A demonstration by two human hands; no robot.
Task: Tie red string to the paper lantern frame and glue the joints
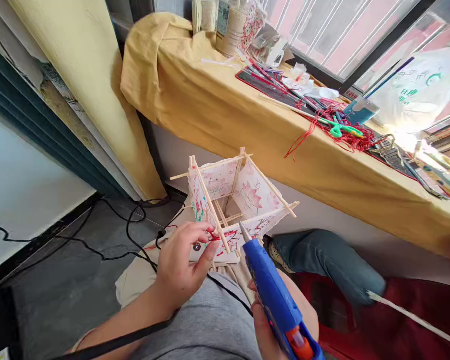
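My left hand (185, 255) is curled, thumb and index finger brought almost together, and between their tips I have a small bit of red cord (213, 236). The open, box-shaped frame of pale wooden sticks with white panels painted in pink and red (252, 192) stands over my lap, between one and two o'clock from that hand and just beside its fingertips. A straight, pale wooden stick (210, 200) on the frame's left side slants down from eleven o'clock to five, its lower end right by my thumb; I cannot tell whether my fingers touch it.

My right hand (307, 307) is wrapped around a blue plastic glue gun with an orange part at its back (272, 285). From this hand the frame lies at eleven o'clock. The gun's grey metal nozzle (244, 231) points to eleven as well, its tip at the frame's near edge; whether it touches there I cannot make out.

Beyond the frame, from twelve round to three o'clock, runs a ledge draped in mustard-yellow cloth (217, 105). At two o'clock on it lie green-handled scissors (337, 130) and a tangle of red thread (363, 140). Another person's blue-green trouser leg (324, 262) is at four o'clock from the frame.
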